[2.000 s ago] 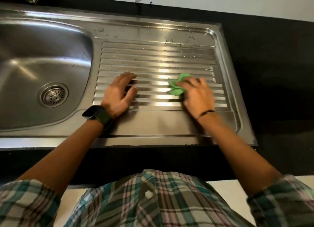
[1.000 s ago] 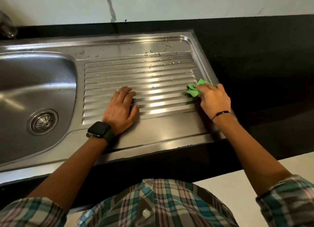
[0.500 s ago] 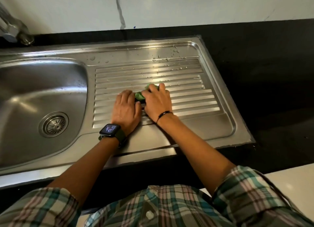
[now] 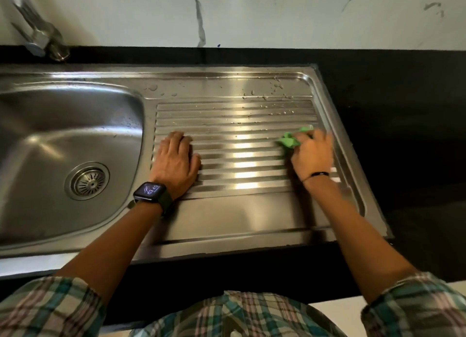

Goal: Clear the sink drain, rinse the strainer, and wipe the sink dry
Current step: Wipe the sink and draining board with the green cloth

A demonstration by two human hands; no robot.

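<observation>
A stainless steel sink (image 4: 63, 124) fills the left, with the round strainer (image 4: 87, 183) seated in its drain. To its right lies the ribbed drainboard (image 4: 234, 124), with water drops along its far edge. My left hand (image 4: 176, 164), watch on the wrist, rests flat on the drainboard's left end, holding nothing. My right hand (image 4: 312, 155) is blurred by motion at the drainboard's right end, pressing a crumpled green cloth (image 4: 292, 138) onto the ribs.
A metal tap (image 4: 37, 31) rises at the back left against the white marble wall. Black countertop (image 4: 403, 124) surrounds the sink on the right and front. My plaid shirt fills the bottom edge.
My right hand has swept the green cloth from beside my left hand to the drainboard's right end. My left hand has stayed flat in place.
</observation>
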